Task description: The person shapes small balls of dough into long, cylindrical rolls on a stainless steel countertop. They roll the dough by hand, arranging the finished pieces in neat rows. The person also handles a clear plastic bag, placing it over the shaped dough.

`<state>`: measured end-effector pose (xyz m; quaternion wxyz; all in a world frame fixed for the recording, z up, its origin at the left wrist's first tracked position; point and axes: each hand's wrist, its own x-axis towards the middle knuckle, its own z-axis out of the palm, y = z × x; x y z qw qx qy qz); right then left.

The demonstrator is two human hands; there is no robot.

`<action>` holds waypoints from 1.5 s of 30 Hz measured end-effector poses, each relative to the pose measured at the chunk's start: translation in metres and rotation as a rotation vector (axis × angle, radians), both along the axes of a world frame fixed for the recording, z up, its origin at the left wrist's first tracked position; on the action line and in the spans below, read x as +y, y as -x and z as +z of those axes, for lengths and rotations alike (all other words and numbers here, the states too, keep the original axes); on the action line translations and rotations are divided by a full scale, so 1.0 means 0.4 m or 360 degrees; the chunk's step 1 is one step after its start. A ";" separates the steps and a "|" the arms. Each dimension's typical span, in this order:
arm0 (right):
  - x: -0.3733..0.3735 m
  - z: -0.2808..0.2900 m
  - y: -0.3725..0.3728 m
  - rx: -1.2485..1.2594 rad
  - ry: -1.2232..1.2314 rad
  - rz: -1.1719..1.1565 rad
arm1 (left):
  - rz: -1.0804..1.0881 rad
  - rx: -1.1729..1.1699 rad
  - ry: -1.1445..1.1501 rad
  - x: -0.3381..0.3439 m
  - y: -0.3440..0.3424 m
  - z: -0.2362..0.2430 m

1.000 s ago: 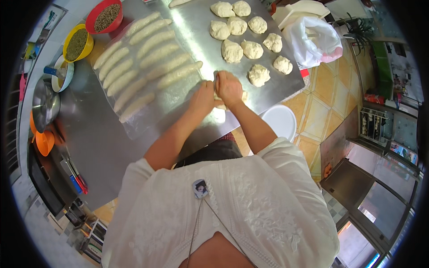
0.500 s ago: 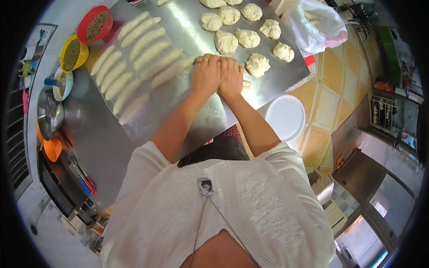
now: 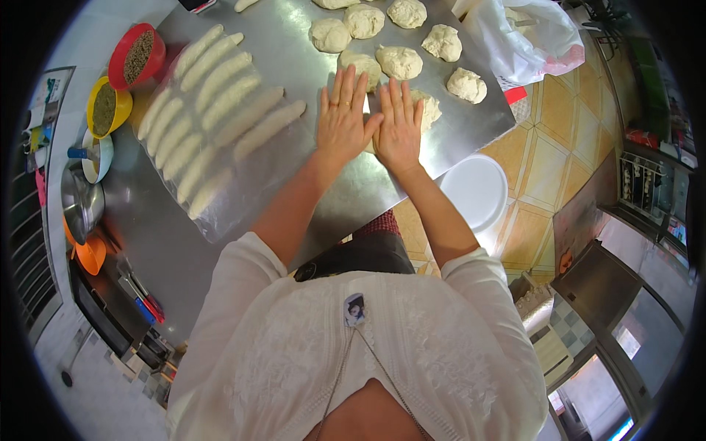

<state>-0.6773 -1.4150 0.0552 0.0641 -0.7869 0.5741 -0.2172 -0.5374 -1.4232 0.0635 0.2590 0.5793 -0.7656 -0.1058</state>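
Note:
My left hand (image 3: 342, 117) and my right hand (image 3: 397, 126) lie flat side by side on the steel table (image 3: 294, 40), fingers spread and pointing away from me. A small bit of pale dough shows between and under the palms; most of it is hidden. A rough dough lump (image 3: 431, 108) touches the right hand's fingers. More lumps (image 3: 401, 62) lie just beyond the fingertips. To the left, several long rolled dough sticks (image 3: 220, 110) rest in rows on a clear plastic sheet (image 3: 246, 195).
Red (image 3: 136, 57) and yellow (image 3: 107, 108) bowls of seeds and a white bowl (image 3: 95, 158) line the table's left edge, with a steel pot (image 3: 81, 204) below them. A plastic bag (image 3: 526, 37) sits at the far right. A white round bucket (image 3: 474, 191) stands on the tiled floor.
Both hands have slid forward over the table and opened out flat, from close together near the edge to spread palms by the dough lumps.

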 end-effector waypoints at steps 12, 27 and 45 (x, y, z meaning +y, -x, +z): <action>0.117 0.124 0.161 -0.0173 -0.0522 0.0610 | -0.0367 0.0136 -0.0455 0.225 -0.128 0.072; -1.066 0.090 -0.097 -0.0284 0.0244 0.0543 | 0.0249 -0.0151 0.0291 -0.856 -0.253 0.042; -0.476 0.206 -0.035 -0.1141 -0.0518 -0.0294 | 0.0110 0.0818 -0.0431 -0.400 -0.142 0.190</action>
